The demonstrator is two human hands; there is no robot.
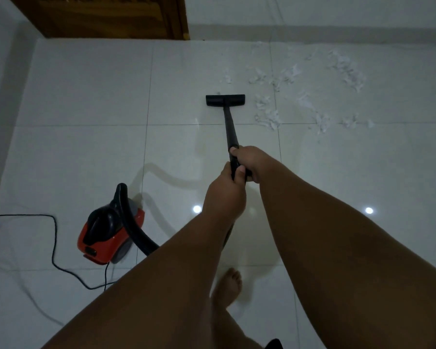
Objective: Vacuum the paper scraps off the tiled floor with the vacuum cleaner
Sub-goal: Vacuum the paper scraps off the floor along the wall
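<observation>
A black vacuum wand [229,124] slants away from me and ends in a flat black floor nozzle [225,100] resting on the white tiled floor [91,102]. My right hand [249,159] grips the wand higher up; my left hand [224,195] grips it just below. White paper scraps [267,114] lie scattered to the right of the nozzle and further back right [347,71], close to the wall. The red and black vacuum body [111,233] sits on the floor at my lower left, its black hose [134,222] curving toward my arms.
A black power cord [54,248] snakes over the floor left of the vacuum body. A wooden door [106,16] stands at the back left, with a white wall along the back. My bare foot [228,285] is on the tiles below my hands.
</observation>
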